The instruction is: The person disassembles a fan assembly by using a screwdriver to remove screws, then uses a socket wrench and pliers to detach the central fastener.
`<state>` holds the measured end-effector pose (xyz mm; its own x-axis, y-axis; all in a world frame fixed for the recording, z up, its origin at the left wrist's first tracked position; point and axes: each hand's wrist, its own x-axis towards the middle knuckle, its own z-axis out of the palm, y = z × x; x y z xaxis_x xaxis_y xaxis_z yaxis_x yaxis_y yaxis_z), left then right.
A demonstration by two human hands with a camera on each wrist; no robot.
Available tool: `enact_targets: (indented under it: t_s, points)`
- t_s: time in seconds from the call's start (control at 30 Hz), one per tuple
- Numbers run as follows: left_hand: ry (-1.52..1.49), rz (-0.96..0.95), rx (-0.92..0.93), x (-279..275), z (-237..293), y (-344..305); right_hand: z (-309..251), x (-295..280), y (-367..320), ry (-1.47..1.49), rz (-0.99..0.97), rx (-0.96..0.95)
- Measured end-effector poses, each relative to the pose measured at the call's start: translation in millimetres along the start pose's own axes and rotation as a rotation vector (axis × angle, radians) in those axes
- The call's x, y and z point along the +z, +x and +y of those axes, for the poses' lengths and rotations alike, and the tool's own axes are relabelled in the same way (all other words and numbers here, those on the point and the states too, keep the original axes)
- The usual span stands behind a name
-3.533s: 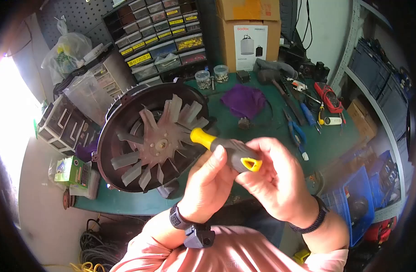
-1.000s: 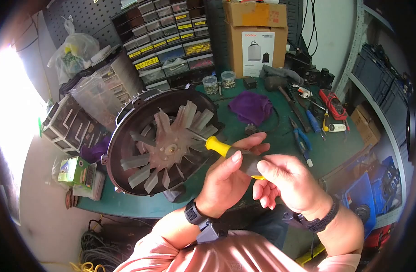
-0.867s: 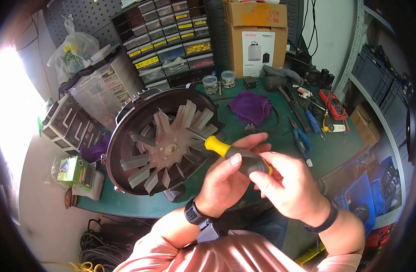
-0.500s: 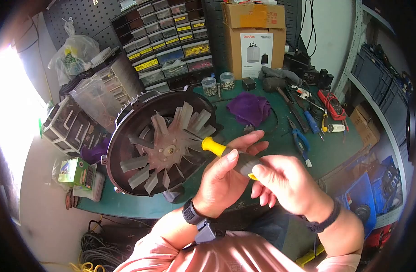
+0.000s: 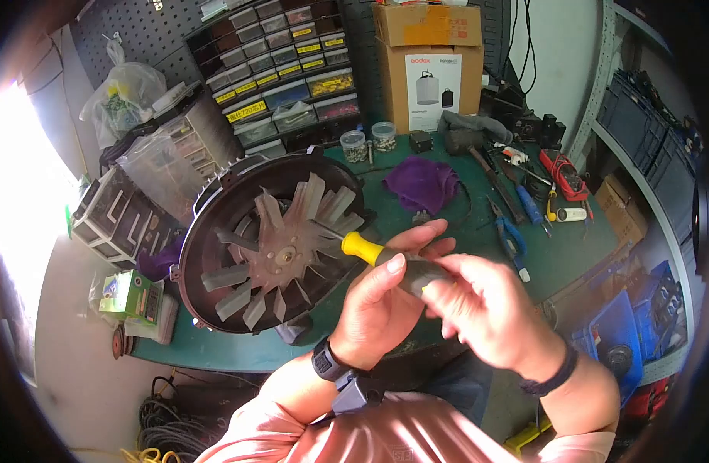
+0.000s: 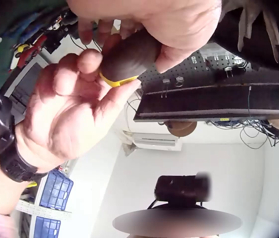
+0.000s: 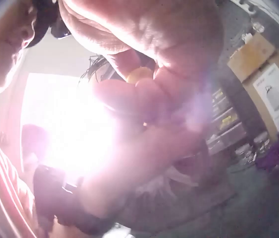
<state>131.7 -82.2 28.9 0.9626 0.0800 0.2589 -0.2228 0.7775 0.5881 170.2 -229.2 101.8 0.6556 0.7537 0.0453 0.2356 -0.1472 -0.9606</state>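
Observation:
A screwdriver (image 5: 362, 248) with a yellow and dark grey handle slants across the head view, its thin shaft pointing up-left over the fan blades. My left hand (image 5: 370, 309) holds the handle from below, thumb along the near side and fingers behind it. At the butt end, my right hand (image 5: 489, 309) grips with thumb and fingers. The left wrist view shows the dark handle (image 6: 129, 59) and its yellow end band between both hands. Past the shaft, a grey metal fan (image 5: 281, 258) sits in a round black housing (image 5: 186, 270).
On the green bench (image 5: 416, 231) lie a purple cloth (image 5: 422, 185), blue-handled pliers (image 5: 510, 238), a hammer (image 5: 493, 177) and a red multimeter (image 5: 564, 176). Small jars (image 5: 354, 147), a drawer cabinet (image 5: 281, 77) and a cardboard box (image 5: 428, 69) stand behind. Blue bins (image 5: 609, 332) are at the right.
The right hand has moved onto the handle's butt end and keeps shifting its grip there, loosening and closing its fingers. The left hand stays around the handle; the shaft stays over the fan.

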Motion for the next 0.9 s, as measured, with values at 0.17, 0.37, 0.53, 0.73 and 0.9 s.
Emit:
enact_targets:
  t_s: [0.17, 0.37, 0.53, 0.73, 0.9]
  points:
    - [0.01, -0.062, 0.019, 1.7, 0.7, 0.6, 4.7, 8.3, 4.7, -0.306, 0.197, -0.347]
    - [0.0, -0.078, 0.035, 1.1, 0.0, -0.9, 18.8, 6.7, 6.4, -1.093, 0.317, -0.888]
    - [-0.022, -0.048, -0.026, 3.0, 1.6, -2.6, 6.0, -6.0, 1.3, 0.389, -0.071, 0.285]
    - [0.023, -0.1, -0.008, 2.4, 1.4, -1.6, 16.0, 12.5, 5.1, -0.418, 0.252, -0.504]
    - [0.073, -0.044, 0.023, 0.8, -3.1, -0.3, 17.5, 15.4, 4.0, -0.719, 0.283, -0.633]
